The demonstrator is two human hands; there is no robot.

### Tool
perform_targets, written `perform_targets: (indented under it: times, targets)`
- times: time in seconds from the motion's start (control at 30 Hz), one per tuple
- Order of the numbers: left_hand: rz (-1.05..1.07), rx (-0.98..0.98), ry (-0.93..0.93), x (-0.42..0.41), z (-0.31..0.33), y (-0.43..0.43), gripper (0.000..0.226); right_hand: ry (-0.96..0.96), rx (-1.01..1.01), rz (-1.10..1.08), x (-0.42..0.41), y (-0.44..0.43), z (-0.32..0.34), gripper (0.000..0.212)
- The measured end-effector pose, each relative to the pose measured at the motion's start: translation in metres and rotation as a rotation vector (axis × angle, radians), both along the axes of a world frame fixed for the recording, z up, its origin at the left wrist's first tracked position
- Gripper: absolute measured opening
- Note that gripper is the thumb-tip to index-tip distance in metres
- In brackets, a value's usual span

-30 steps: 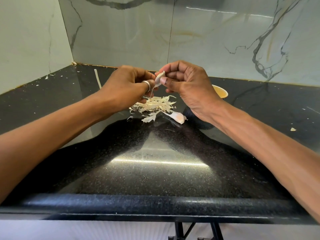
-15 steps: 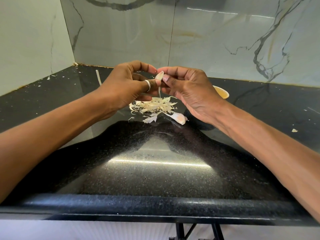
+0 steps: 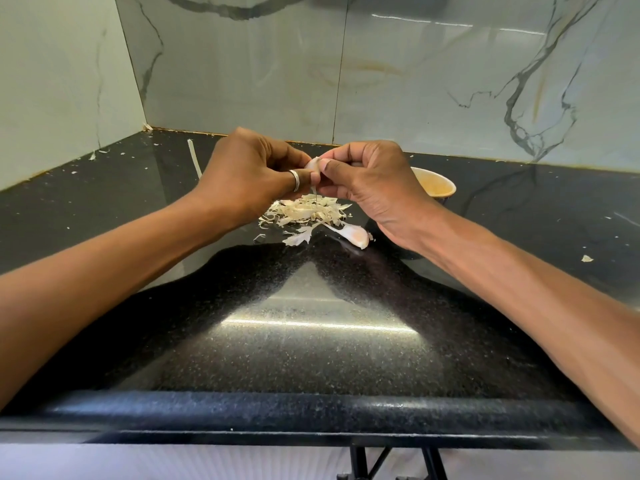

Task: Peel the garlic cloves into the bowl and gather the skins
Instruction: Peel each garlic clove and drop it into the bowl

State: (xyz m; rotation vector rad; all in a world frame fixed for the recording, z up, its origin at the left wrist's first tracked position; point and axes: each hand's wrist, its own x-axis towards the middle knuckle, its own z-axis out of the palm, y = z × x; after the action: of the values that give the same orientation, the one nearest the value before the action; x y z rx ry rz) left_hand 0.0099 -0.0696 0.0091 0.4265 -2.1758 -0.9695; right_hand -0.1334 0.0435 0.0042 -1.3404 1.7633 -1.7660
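Note:
My left hand [image 3: 252,174] and my right hand [image 3: 374,181] meet above the counter, both pinching one pale garlic clove [image 3: 312,164]; a thin strip of skin hangs down from it. Directly below lies a heap of garlic skins [image 3: 304,213]. An unpeeled clove [image 3: 356,235] with a pinkish tip rests at the heap's right edge. The bowl [image 3: 438,185], cream inside and dark outside, stands behind my right wrist, mostly hidden by it. A ring sits on a finger of my left hand.
The black speckled counter [image 3: 311,341] runs to marble walls at the back and left. A pale stick [image 3: 194,161] lies at the back left, with skin scraps near it. One loose skin flake [image 3: 586,258] lies at the far right.
My left fingers, spread half a second ago, have closed back onto the clove. Both hands stay above the skin heap and the clove has turned slightly between the fingertips.

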Motion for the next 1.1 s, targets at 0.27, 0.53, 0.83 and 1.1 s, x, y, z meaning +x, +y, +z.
perform_targets:
  times: [0.27, 0.53, 0.83, 1.1]
  targets:
    - [0.108, -0.139, 0.0, -0.0011, -0.0029, 0.0066, 0.015, -0.011, -0.008, 0.029, -0.0002, -0.0012, -0.0009, 0.007]
    - [0.119, -0.179, 0.006, -0.002, -0.0032, 0.0041, 0.017, 0.031, 0.019, -0.006, -0.0004, -0.0003, 0.0008, 0.007]
    - [0.088, -0.239, 0.014, -0.0048, -0.0064, 0.0015, 0.022, 0.142, 0.036, -0.047, 0.0046, 0.0049, 0.0032, 0.007]
    - [0.065, -0.247, 0.02, -0.0042, -0.0054, 0.0021, 0.02, 0.147, 0.057, -0.072, 0.0045, 0.0029, 0.0007, 0.012]
